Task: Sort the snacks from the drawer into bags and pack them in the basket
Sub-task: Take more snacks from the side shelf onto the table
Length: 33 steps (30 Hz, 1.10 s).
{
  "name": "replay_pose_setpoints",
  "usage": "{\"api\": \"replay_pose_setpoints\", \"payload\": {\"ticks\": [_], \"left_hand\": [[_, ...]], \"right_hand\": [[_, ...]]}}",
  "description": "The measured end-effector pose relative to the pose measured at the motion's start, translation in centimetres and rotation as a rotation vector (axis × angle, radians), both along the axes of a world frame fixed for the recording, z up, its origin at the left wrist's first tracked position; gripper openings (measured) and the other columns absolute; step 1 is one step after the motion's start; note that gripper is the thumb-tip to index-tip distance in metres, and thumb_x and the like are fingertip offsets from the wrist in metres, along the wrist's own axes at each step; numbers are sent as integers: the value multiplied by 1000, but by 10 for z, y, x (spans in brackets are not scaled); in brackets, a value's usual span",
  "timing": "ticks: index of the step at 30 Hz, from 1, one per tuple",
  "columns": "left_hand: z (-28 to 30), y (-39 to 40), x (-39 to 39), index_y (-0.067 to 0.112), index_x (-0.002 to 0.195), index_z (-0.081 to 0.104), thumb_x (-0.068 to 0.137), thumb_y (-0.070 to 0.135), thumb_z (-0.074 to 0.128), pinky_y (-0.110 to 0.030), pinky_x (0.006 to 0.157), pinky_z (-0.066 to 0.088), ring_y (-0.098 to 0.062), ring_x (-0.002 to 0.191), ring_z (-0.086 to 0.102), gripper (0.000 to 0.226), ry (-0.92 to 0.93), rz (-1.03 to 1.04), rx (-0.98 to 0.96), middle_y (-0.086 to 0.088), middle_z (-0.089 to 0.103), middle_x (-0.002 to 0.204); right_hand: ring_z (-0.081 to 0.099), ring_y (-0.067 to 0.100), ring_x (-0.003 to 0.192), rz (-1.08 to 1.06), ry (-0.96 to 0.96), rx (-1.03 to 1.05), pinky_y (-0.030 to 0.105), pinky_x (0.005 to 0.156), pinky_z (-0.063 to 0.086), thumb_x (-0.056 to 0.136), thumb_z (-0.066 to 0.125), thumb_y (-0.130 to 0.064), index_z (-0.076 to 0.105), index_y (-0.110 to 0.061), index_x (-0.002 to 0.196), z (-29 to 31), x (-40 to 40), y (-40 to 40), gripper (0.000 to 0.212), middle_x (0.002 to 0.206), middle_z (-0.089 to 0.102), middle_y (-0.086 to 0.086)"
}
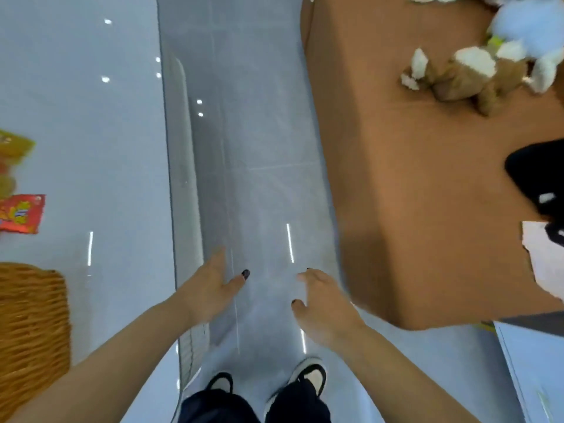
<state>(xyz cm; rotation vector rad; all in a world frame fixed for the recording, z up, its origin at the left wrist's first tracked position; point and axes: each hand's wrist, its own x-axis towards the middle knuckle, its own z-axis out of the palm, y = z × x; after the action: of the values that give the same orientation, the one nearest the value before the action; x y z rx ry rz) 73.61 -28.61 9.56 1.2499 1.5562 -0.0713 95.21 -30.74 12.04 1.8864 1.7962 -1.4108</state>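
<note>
Head view, looking straight down along the edge of a glossy white worktop [91, 117]. Frame is motion-blurred.

Left hand [210, 285] reaches forward just past the worktop edge, over the grey floor [259, 148]. Its fingers [239, 277] are straight and loosely spread, holding nothing. Dark nail polish shows on one tip.

Right hand [320, 300] hangs over the floor, well off the worktop, near the corner of a brown box [412, 178]. Its fingers are loosely curled and empty; cannot tell whether it touches the box.

Snacks lie on the worktop, far from its edge at the frame's left border: a red packet [21, 212] and, beyond it, a yellow packet [13, 157], blurred. A wicker basket [30, 325] sits on the worktop nearer the person than the red packet, only partly in view. No drawer or bags can be made out.

On the box top, well away from the worktop: plush toys [470, 74], brown, white and pale blue, and a black object [540, 175] at the frame's right border.

Two black-and-white shoes [311, 375] stand on the floor beside the worktop.
</note>
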Motion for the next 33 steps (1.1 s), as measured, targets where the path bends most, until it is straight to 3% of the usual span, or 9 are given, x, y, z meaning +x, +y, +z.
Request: {"api": "replay_pose_setpoints", "payload": {"ticks": [8, 13, 15, 17, 19, 23, 29, 31, 33], "left_hand": [[2, 69, -19, 19, 155, -8, 100, 46, 41, -18, 111, 16, -2, 136, 24, 79, -62, 366, 30, 19, 8, 149], [-14, 111, -55, 15, 155, -13, 99, 45, 43, -25, 115, 18, -15, 146, 20, 85, -19, 574, -13, -1, 7, 163], [-15, 123, -62, 11, 155, -4, 100, 41, 45, -17, 100, 31, -11, 126, 41, 79, -5, 619, -36, -6, 29, 154], [-17, 132, -64, 10, 151, 7, 100, 37, 48, -7, 72, 39, -5, 93, 53, 70, -15, 651, -64, -1, 52, 116], [-16, 141, -65, 12, 149, 12, 100, 35, 49, -6, 57, 39, -3, 76, 52, 66, -23, 693, -79, 5, 48, 94], [-22, 148, -68, 18, 150, 14, 98, 42, 49, -19, 93, 42, -11, 110, 49, 67, -38, 731, -32, 4, 42, 136], [-30, 153, -64, 23, 146, 28, 99, 39, 50, -30, 108, 39, -12, 121, 49, 54, 1, 947, 8, 7, 44, 138], [-32, 163, -53, 19, 149, 25, 101, 32, 46, -21, 116, 9, -17, 144, 24, 54, 113, 977, 48, 2, 23, 154], [-39, 177, -40, 17, 149, 24, 102, 29, 46, -16, 112, 2, -10, 148, -4, 54, 197, 1053, 112, -1, 10, 159]], "right_hand": [[28, 18, 138, 395, -88, 85, 30, 106, 35, 97, 43, -19, 43, -10, 136, 9, -27, 147, 40, 146, 33, 4], [23, 19, 141, 550, -53, 70, 30, 107, 31, 99, 42, -21, 36, -11, 142, -10, -79, 219, 45, 153, 25, 4], [22, 21, 141, 625, -59, 44, 31, 107, 31, 99, 43, -21, 37, -10, 141, -15, -98, 245, 44, 152, 26, 6], [17, 23, 143, 682, -71, 19, 33, 110, 28, 99, 43, -22, 35, -9, 142, -19, -112, 268, 46, 155, 21, 9], [16, 23, 144, 727, -84, -5, 34, 111, 27, 99, 44, -21, 35, -8, 142, -21, -124, 287, 46, 156, 20, 8], [30, 23, 136, 874, -113, 14, 33, 104, 34, 99, 43, -20, 33, -9, 141, -30, -149, 319, 45, 147, 32, 7], [36, 25, 130, 1063, -109, -34, 38, 103, 40, 95, 47, -22, 36, -8, 138, -57, -197, 372, 46, 142, 38, 9], [42, 27, 124, 1090, -87, -26, 41, 99, 43, 95, 48, -22, 41, -6, 130, -68, -219, 389, 39, 133, 44, 10], [44, 28, 120, 1175, -66, -22, 41, 95, 44, 95, 48, -21, 42, -7, 127, -78, -240, 401, 36, 128, 47, 11]]}}
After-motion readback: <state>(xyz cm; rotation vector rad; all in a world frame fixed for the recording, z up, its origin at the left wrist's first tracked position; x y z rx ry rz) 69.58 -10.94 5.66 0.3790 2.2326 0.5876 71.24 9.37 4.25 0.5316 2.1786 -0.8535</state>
